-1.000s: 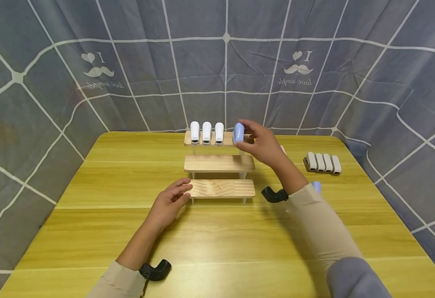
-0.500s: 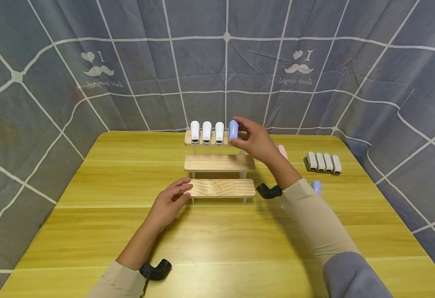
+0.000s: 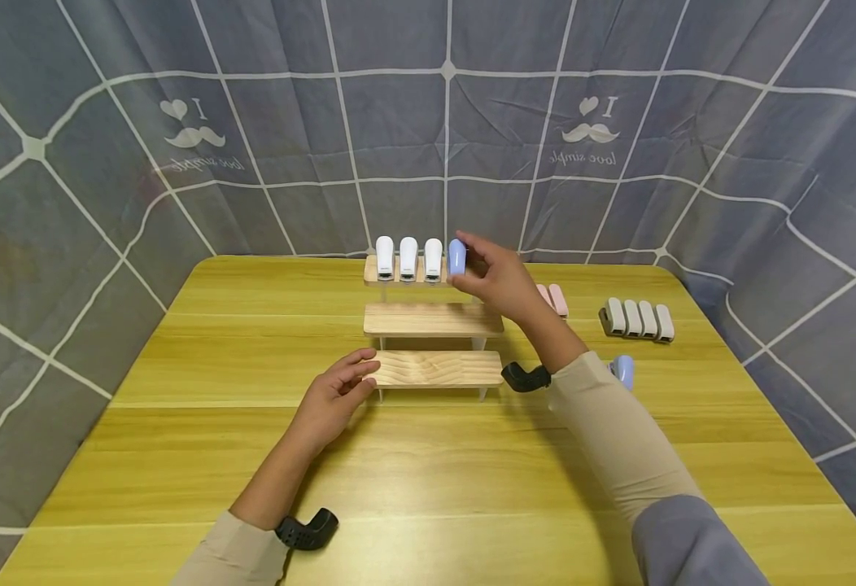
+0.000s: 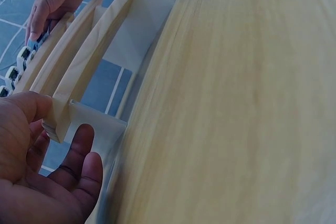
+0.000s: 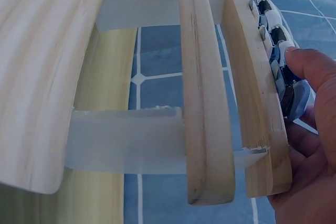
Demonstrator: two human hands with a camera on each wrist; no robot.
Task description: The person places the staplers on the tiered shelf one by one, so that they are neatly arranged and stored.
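My right hand (image 3: 504,281) pinches a light-blue mini stapler (image 3: 456,257) at the top step of a three-step wooden display stand (image 3: 435,321). The blue stapler stands upright at the right end of a row of three white mini staplers (image 3: 408,260), close beside the nearest one. In the right wrist view, my thumb lies against the blue stapler (image 5: 296,98); the other fingers are partly hidden behind the step. My left hand (image 3: 334,399) holds the left end of the lowest step. In the left wrist view, its thumb and a finger are on the board's end (image 4: 60,114).
Right of the stand, two pink staplers (image 3: 554,301) are partly behind my right forearm. Farther right are several grey-white staplers (image 3: 639,319) in a row. Another blue stapler (image 3: 622,371) lies beside my right sleeve. A grey patterned curtain (image 3: 443,122) hangs behind the wooden table (image 3: 428,488).
My right hand has moved left with the blue stapler, bringing it beside the white ones. More of the pink staplers shows past my forearm. My left hand stays put.
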